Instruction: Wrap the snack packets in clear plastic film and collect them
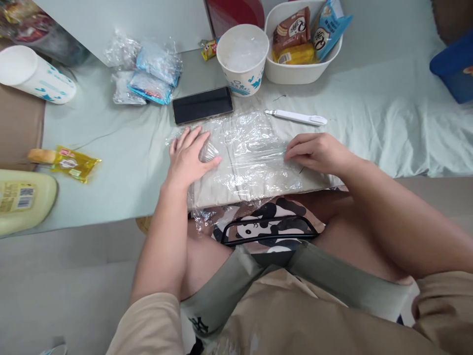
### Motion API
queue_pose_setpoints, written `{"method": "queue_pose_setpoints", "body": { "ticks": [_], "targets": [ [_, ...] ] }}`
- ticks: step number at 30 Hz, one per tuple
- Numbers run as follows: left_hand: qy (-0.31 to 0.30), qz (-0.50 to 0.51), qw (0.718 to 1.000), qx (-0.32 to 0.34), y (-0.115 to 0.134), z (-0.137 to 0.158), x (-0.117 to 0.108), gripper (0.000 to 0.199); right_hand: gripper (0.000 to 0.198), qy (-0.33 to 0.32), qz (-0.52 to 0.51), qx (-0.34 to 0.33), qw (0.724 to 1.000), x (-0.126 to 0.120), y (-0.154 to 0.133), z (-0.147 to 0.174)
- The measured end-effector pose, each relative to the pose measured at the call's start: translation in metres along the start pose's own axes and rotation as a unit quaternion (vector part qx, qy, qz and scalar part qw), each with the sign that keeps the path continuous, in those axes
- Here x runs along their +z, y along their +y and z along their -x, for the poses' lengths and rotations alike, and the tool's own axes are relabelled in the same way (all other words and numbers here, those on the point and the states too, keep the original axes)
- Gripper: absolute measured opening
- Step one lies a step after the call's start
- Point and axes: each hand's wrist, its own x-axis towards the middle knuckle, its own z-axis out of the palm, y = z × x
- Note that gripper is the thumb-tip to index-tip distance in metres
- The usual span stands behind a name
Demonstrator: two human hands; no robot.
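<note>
Wrinkled, glossy, transparent plastic film point(254, 170).
At nine o'clock, wide-splayed left hand point(187, 160); at three, narrowed right hand point(314, 152), hold unclear.

Soft, even, slightly cool light lay over the worktop point(373, 113), moderately bright, its source out of view. The sharpest glare sat on the clear film point(254, 148), where white glints broke up along the creases; smaller sparkles dotted the wrapped packets point(150, 86). The phone point(203, 105) showed as a dark, nearly black panel. Shadows were faint and soft-edged, deeper between the thighs below the worktop's edge. The left fingers point(188, 138) and right fingers point(301, 148) were fairly clear. Toward the borders, the paper cup point(51, 81) and the bottle point(22, 202) looked stretched, and the top-left corner was blurred. Fine print was mostly unreadable.
</note>
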Motion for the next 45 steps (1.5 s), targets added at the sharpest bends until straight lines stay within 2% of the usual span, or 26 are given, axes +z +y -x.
{"method": "queue_pose_setpoints", "body": {
  "ticks": [12,15,18,20,21,24,26,27,28,29,30,31,33,34,35,37,40,45],
  "targets": [
    [0.011,0.000,1.000,-0.008,-0.013,0.002,-0.003,0.072,0.025,0.003,-0.075,0.002,0.997,0.000,-0.009,0.002],
    [0.040,0.028,0.999,0.007,-0.018,0.003,-0.004,0.077,0.024,-0.001,-0.069,0.005,0.998,0.002,-0.009,0.001],
    [0.110,0.094,0.989,0.001,-0.023,0.002,-0.004,0.079,0.026,-0.009,-0.046,-0.002,0.999,0.005,-0.008,-0.001],
    [0.187,0.177,0.966,-0.011,-0.031,-0.002,-0.003,0.072,0.027,-0.014,-0.030,-0.006,0.999,0.007,-0.007,-0.002],
    [0.233,0.225,0.946,-0.021,-0.036,-0.006,-0.003,0.064,0.028,-0.018,-0.024,-0.005,1.000,0.008,-0.007,-0.002],
    [0.362,0.343,0.862,-0.094,-0.054,-0.016,-0.008,0.029,0.029,-0.027,-0.009,-0.002,1.000,0.009,-0.007,-0.002],
    [0.421,0.367,0.815,-0.155,-0.057,-0.014,-0.020,0.016,0.029,-0.028,-0.003,-0.001,1.000,0.009,-0.008,-0.002],
    [0.443,0.359,0.804,-0.169,-0.052,-0.008,-0.027,0.018,0.029,-0.027,0.000,0.000,1.000,0.010,-0.009,-0.002],
    [0.456,0.336,0.808,-0.164,-0.042,0.000,-0.036,0.021,0.029,-0.029,0.002,0.001,1.000,0.010,-0.010,-0.002],
    [0.459,0.309,0.823,-0.128,-0.026,0.010,-0.043,0.023,0.029,-0.033,0.004,0.001,0.999,0.011,-0.011,-0.003],
    [0.427,0.290,0.854,-0.066,-0.005,0.021,-0.048,0.023,0.029,-0.037,0.007,0.001,0.999,0.011,-0.012,-0.003],
    [0.360,0.271,0.893,0.005,0.018,0.030,-0.051,0.024,0.030,-0.042,0.010,0.000,0.999,0.012,-0.013,-0.004],
    [0.171,0.207,0.954,0.131,0.065,0.044,-0.045,0.023,0.030,-0.045,0.017,-0.001,0.999,0.015,-0.015,-0.005],
    [0.082,0.162,0.966,0.185,0.084,0.047,-0.037,0.026,0.030,-0.043,0.021,-0.001,0.999,0.016,-0.015,-0.005],
    [0.040,0.123,0.970,0.205,0.099,0.047,-0.027,0.029,0.030,-0.039,0.023,-0.001,0.999,0.018,-0.016,-0.006],
    [0.015,0.056,0.981,0.183,0.112,0.043,-0.004,0.037,0.031,-0.032,0.023,-0.007,0.999,0.020,-0.015,-0.006],
    [-0.025,-0.005,0.990,0.141,0.101,0.035,0.020,0.051,0.033,-0.007,0.012,-0.010,1.000,0.022,-0.012,-0.003],
    [-0.072,-0.033,0.992,0.101,0.074,0.037,0.023,0.069,0.040,0.006,-0.005,0.011,1.000,0.019,-0.011,-0.001]
  ]
}}
